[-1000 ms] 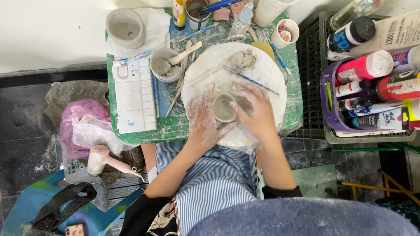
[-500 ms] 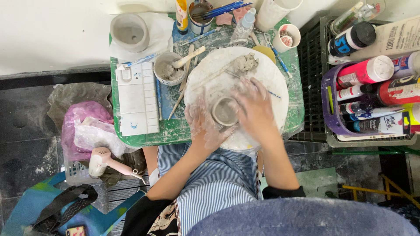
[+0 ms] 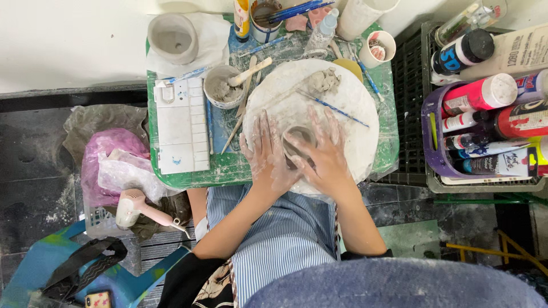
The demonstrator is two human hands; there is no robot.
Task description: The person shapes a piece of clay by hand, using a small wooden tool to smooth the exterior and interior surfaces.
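wall [image 3: 68, 40]: white | floor [image 3: 34, 171]: dark, dusty | table [image 3: 188, 178]: small, green, against wall | light: even
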